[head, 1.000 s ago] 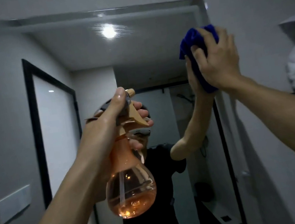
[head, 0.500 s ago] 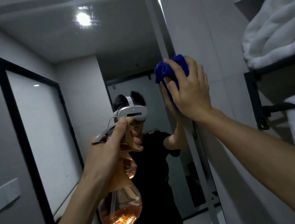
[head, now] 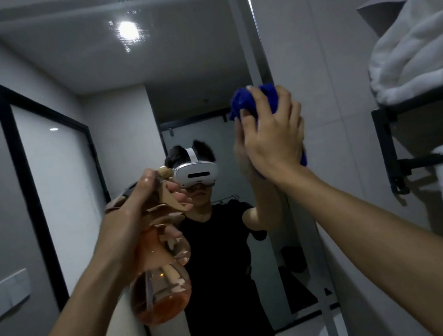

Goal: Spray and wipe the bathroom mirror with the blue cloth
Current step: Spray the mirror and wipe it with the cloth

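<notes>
The right hand [head: 273, 137] presses the blue cloth [head: 264, 97] against the bathroom mirror [head: 104, 70], near the mirror's right edge, at about 2 o'clock from the middle of the view. Its fingers [head: 258, 105] are spread and bent over the bunched cloth, so they hold it flat to the glass; blue folds stick out above the fingertips and a small part shows below the wrist side of the palm.

The left hand [head: 139, 216] grips the neck of a spray bottle [head: 161, 276] at about 7 o'clock from the cloth. The fingers are curled tightly around the tan spray head, with some fingers on the trigger and the thumb on top. The bottle is clear and round at the bottom, with orange liquid filling only its lowest part, and it is held upright in the air in front of the mirror, well apart from the cloth.

In the glass a person in a black shirt with a white headset is reflected. At 3 o'clock, a black wall shelf [head: 384, 122] carries folded white towels [head: 420, 48]. At 9 o'clock, a white switch plate [head: 2, 295] sits on the wall.
</notes>
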Demonstrator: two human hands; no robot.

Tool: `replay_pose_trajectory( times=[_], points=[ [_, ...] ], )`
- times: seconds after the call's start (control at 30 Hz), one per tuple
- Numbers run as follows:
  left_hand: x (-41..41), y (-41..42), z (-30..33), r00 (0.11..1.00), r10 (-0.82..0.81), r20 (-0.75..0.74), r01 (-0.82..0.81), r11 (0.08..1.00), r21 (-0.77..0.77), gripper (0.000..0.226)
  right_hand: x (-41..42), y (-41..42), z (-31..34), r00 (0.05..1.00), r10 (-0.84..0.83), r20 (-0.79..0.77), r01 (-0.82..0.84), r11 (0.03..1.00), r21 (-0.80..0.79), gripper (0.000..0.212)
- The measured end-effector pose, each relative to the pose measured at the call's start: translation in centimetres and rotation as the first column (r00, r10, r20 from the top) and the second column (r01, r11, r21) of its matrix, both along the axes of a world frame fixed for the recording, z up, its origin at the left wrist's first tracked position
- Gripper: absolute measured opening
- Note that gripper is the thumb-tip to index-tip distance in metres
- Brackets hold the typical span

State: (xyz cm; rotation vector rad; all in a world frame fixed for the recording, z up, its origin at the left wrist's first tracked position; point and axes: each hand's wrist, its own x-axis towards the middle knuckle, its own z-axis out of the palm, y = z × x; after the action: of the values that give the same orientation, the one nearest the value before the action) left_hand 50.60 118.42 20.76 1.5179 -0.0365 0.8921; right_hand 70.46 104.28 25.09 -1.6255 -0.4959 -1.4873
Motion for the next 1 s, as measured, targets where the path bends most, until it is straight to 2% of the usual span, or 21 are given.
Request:
replay_pose_trajectory(
  times=[0.1, 0.17, 0.27, 0.37, 0.47, 0.57, 0.67, 0.73, 0.77, 0.83, 0.93, 1.0],
  points=[
    [-0.2, 1.6, 0.5, 1.000, -0.029, 0.002, 0.029, 0.997, -0.070, 0.039, -1.8, 2.6, -0.2, 0.992, 0.042, 0.117, -0.028, 0.993, -0.116, 0.050],
    [-0.3, 2.7, 0.4, 0.999, -0.034, -0.011, 0.033, 0.996, -0.079, 0.040, -2.4, 3.4, -3.4, 0.974, 0.075, 0.215, -0.016, 0.964, -0.265, 0.051],
    [0.0, 3.6, 0.1, 1.000, 0.001, -0.006, -0.001, 0.999, -0.042, 0.043, -1.7, 2.3, -10.0, 0.929, 0.131, 0.346, 0.062, 0.867, -0.494, 0.049],
    [0.5, 4.1, 0.1, 1.000, -0.015, -0.013, 0.014, 0.998, -0.057, 0.041, 0.4, -0.3, -12.1, 0.894, 0.158, 0.419, 0.113, 0.825, -0.554, 0.049],
    [0.5, 4.5, 0.1, 0.999, -0.031, -0.023, 0.030, 0.998, -0.048, 0.039, 2.3, -2.1, -9.4, 0.916, 0.076, 0.394, 0.112, 0.895, -0.432, 0.048],
    [0.6, 4.7, -0.1, 0.998, -0.058, 0.003, 0.058, 0.996, -0.066, 0.038, 3.0, -2.9, -2.6, 0.977, -0.049, 0.208, 0.080, 0.987, -0.142, 0.047],
    [0.8, 4.8, -0.2, 0.997, -0.078, 0.001, 0.078, 0.994, -0.082, 0.039, 2.1, -1.3, 3.8, 0.992, -0.112, 0.066, 0.110, 0.994, 0.027, 0.048],
    [1.0, 4.9, -0.1, 0.997, -0.075, -0.006, 0.075, 0.995, -0.073, 0.038, 0.5, 1.0, 4.5, 0.993, -0.102, 0.055, 0.098, 0.993, 0.063, 0.049],
    [1.0, 4.8, -0.1, 0.997, -0.074, -0.007, 0.074, 0.995, -0.068, 0.038, -0.4, 2.2, 3.5, 0.994, -0.074, 0.084, 0.071, 0.997, 0.038, 0.050],
    [1.0, 4.9, -0.1, 0.997, -0.069, -0.017, 0.068, 0.996, -0.060, 0.041, -2.2, 3.9, -0.7, 0.977, 0.018, 0.214, 0.015, 0.988, -0.151, 0.051],
    [1.1, 5.0, -0.3, 0.997, -0.071, -0.036, 0.068, 0.994, -0.087, 0.049, -2.3, 3.0, -8.9, 0.914, 0.142, 0.380, 0.079, 0.856, -0.511, 0.051],
    [1.2, 5.0, -0.2, 0.997, -0.079, -0.020, 0.076, 0.990, -0.119, 0.045, -0.5, 0.7, -12.6, 0.899, 0.161, 0.407, 0.112, 0.814, -0.570, 0.052]
  ],
)
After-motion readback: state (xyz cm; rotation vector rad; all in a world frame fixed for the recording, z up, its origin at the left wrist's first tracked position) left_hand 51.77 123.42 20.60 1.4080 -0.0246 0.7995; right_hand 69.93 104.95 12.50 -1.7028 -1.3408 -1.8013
